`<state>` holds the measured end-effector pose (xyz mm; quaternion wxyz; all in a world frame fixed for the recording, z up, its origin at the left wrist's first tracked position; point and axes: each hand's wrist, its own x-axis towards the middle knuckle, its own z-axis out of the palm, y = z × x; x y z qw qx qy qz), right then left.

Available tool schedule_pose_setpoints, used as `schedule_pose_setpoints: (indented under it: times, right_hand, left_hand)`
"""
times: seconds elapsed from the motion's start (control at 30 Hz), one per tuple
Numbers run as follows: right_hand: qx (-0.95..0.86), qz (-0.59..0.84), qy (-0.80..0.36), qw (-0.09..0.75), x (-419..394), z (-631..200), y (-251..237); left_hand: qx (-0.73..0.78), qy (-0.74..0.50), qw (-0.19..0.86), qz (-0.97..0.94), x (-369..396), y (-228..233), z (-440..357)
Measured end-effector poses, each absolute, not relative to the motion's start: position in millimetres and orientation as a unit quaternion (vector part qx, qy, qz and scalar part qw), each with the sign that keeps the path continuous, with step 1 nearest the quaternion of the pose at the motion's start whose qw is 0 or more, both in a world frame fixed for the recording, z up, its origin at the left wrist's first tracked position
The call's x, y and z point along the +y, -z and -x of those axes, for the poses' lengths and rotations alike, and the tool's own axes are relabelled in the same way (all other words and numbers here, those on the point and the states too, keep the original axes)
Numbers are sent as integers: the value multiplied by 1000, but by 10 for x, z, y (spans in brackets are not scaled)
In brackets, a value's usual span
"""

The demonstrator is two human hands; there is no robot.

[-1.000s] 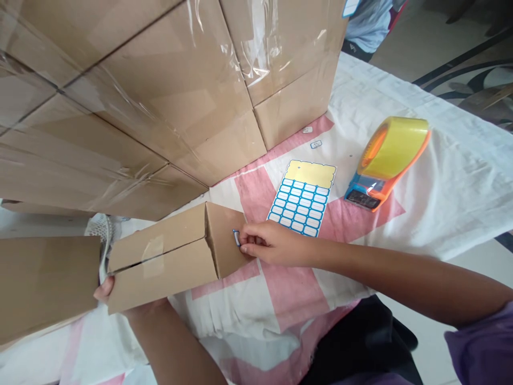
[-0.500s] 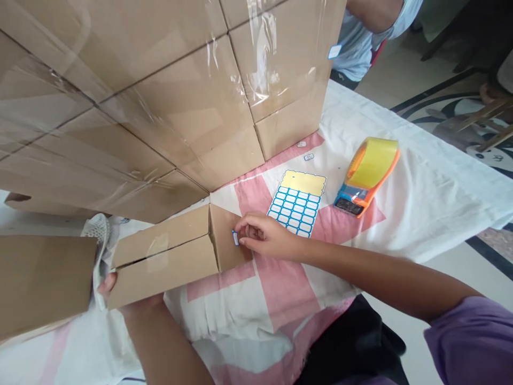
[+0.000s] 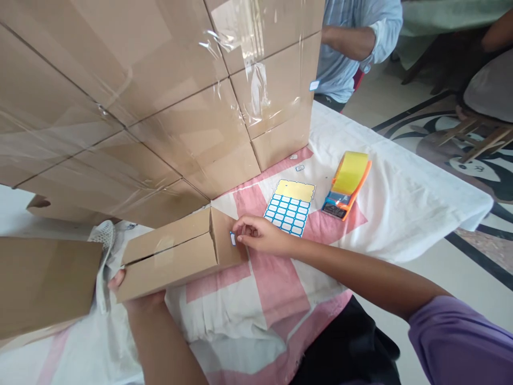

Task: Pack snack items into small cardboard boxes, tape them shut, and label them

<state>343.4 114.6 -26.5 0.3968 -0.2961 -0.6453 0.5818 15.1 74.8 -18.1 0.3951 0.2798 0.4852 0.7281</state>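
Home turned packing station: cloth-covered counter (pink-and-white sheet), stacked taped cartons, tape dispenser, label sheet; patterned floor, wooden chair legs, another person beyond boxes.

small box is plain brown cardboard, same as the big stack of boxes, which has shiny clear tape over it. the little sticker on the small box's end is white with a blue border. sticker sheet has a pale yellow top block and rows of white labels edged in blue. tape dispenser is orange and blue with a yellow roll. the cloth on the bench is white with big pink blocks. sleeve is purple, and the other person's shirt is light blue.
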Motion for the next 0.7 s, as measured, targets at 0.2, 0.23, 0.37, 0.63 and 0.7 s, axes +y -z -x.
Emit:
schedule_pose_setpoints:
  times: [0.2, 0.23, 0.37, 0.63, 0.7]
  right_hand:
    - [-671, 287, -546, 410, 1159, -3462, 292]
    - [-685, 284, -530, 411, 1162, -3481, 292]
    - [-794, 229, -436, 356, 1151, -3535, 264]
    - [-823, 267, -378, 329, 981, -3322, 97]
    - [-814, 272, -393, 331, 933, -3388, -15]
  left_hand:
    - [498, -726, 396, -261, 744, 158, -187]
    - [505, -724, 396, -252, 746, 151, -196]
    - [526, -721, 396, -217, 753, 116, -231]
    - [537, -724, 388, -194, 691, 113, -255]
    - [543, -729, 375, -184, 666, 132, -296]
